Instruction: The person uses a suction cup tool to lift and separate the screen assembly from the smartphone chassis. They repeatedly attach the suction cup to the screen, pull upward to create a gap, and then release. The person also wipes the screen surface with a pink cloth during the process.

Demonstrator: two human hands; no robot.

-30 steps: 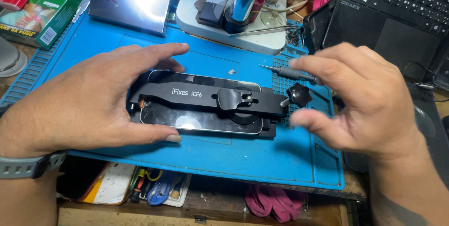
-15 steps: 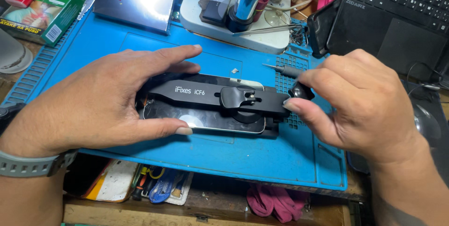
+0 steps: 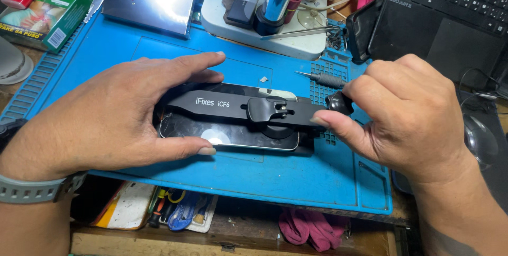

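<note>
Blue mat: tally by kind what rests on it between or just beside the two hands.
Phone, under the left hand: 1
Black clamp fixture, its knob pinched by the right hand: 1
Screwdriver: 1
Total on the blue mat: 3

Matt black metal clamp [image 3: 238, 109] over a glossy glass phone [image 3: 227, 135]; smooth blue rubbery mat [image 3: 296, 176] beneath
</note>
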